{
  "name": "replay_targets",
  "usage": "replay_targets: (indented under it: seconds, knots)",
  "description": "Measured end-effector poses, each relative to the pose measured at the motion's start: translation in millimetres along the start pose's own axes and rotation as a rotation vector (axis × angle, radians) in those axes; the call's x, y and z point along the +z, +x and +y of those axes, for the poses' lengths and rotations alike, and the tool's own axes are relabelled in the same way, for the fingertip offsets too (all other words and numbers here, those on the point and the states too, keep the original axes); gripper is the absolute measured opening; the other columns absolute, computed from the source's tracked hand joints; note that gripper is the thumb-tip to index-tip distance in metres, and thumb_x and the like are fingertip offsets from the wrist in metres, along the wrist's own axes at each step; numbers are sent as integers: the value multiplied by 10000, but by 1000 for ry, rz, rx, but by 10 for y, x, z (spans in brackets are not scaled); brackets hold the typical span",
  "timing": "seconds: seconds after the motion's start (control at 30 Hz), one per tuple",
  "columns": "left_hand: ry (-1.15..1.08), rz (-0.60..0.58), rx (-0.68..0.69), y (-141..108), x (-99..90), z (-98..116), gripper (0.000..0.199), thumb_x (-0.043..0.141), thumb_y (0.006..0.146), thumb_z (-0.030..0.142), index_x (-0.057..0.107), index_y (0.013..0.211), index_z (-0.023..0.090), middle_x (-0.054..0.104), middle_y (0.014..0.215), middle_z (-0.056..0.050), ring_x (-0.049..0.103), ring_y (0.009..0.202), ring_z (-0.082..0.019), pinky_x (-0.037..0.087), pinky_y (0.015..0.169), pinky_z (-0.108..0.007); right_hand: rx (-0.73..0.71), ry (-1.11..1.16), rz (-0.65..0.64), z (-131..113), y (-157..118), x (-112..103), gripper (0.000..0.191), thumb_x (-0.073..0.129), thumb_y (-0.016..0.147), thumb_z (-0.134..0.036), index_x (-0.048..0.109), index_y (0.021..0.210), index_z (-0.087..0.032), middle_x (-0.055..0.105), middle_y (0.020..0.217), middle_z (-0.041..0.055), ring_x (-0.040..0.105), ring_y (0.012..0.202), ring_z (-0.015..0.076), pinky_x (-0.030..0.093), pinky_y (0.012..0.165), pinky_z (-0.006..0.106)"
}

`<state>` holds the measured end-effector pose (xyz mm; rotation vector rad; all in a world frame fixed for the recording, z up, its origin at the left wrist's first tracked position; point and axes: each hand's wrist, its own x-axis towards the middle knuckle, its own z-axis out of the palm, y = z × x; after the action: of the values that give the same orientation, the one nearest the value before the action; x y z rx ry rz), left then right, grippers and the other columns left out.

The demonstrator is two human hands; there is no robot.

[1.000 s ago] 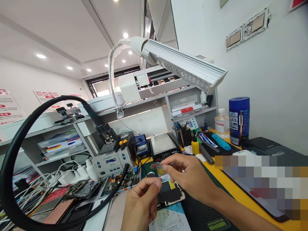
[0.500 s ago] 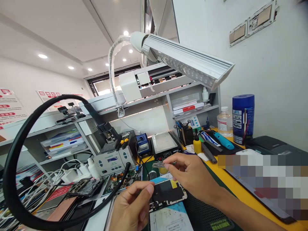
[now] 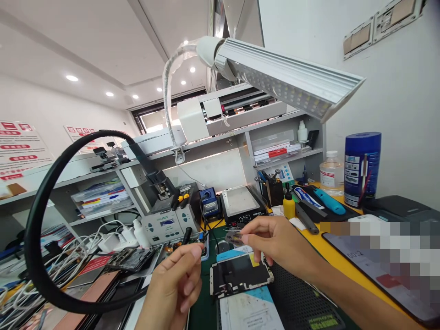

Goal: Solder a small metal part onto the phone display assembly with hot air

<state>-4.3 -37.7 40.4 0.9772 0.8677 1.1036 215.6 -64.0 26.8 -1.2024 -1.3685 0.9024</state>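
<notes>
My right hand point(image 3: 275, 240) pinches a small, thin, see-through flat piece point(image 3: 234, 237) between thumb and forefinger, above the far edge of a phone screen assembly point(image 3: 237, 275). The screen assembly is black with a pale metal frame and a yellow sticker at its upper right. It lies on a white and blue box point(image 3: 249, 311). To its left, my left hand point(image 3: 178, 279) is closed in a pinch, thumb against forefinger, apart from the screen assembly. Whatever its fingertips hold, if anything, is too small to make out.
A black hose point(image 3: 34, 256) loops across the left side. A hot-air station point(image 3: 168, 228) and a heating plate point(image 3: 242, 204) stand behind. At right are a yellow bottle point(image 3: 289, 205), a blue canister point(image 3: 362, 169) and a phone point(image 3: 357, 256). A lamp point(image 3: 292, 75) hangs overhead.
My left hand has drawn back left, away from the screen assembly, uncovering its left end. My right hand keeps the see-through piece in about the same place. The whole view has shifted slightly.
</notes>
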Motion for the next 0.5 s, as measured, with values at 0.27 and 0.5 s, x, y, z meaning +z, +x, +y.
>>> replay_targets:
  seconds: [0.27,0.5]
  knots:
    - [-8,-10,10,78,22,10,278,813,695,328,688,844,130,412,622,62,211,456,-32,156,352,-152,95,97,-66,-40,8,-14,204,726,825,-352,711,844,-149,672,583,6,640,518,131,427,402,182]
    - [254,-14,97,40,190,-99,401,808,706,480,724,921,152,327,486,83,181,473,-56,119,441,-199,91,72,-85,-59,9,-10,190,724,835,-346,707,873,-161,673,588,-2,643,537,142,441,421,198]
